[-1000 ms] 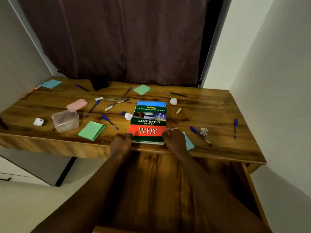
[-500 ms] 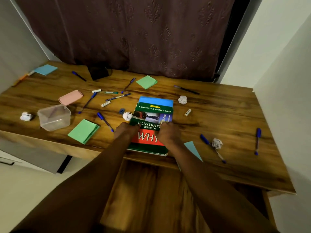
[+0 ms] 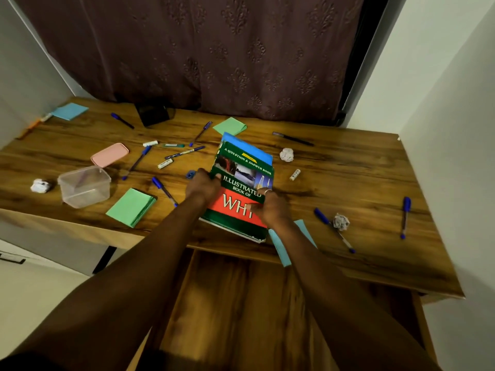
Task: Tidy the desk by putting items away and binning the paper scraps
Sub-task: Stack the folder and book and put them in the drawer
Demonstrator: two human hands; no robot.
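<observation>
Green-and-red illustrated book [image 3: 242, 170] lies lengthwise near-to-far on the desk [image 3: 348, 183], left hand [image 3: 202, 187] gripping its left edge, right hand [image 3: 270, 207] gripping its right edge.

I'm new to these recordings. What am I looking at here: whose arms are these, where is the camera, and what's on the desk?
There is no machine here: the arms belong to a person working with bare hands. The camera sits on their head and looks forward and down, so you see roughly what they see. The left hand and right hand each grip a side of a large book, "Illustrated Book of Why", near the front edge of the wooden desk. Scattered around it lie blue pens, crumpled paper scraps, green note pads, a clear plastic box and a pink lid beside it.
</observation>
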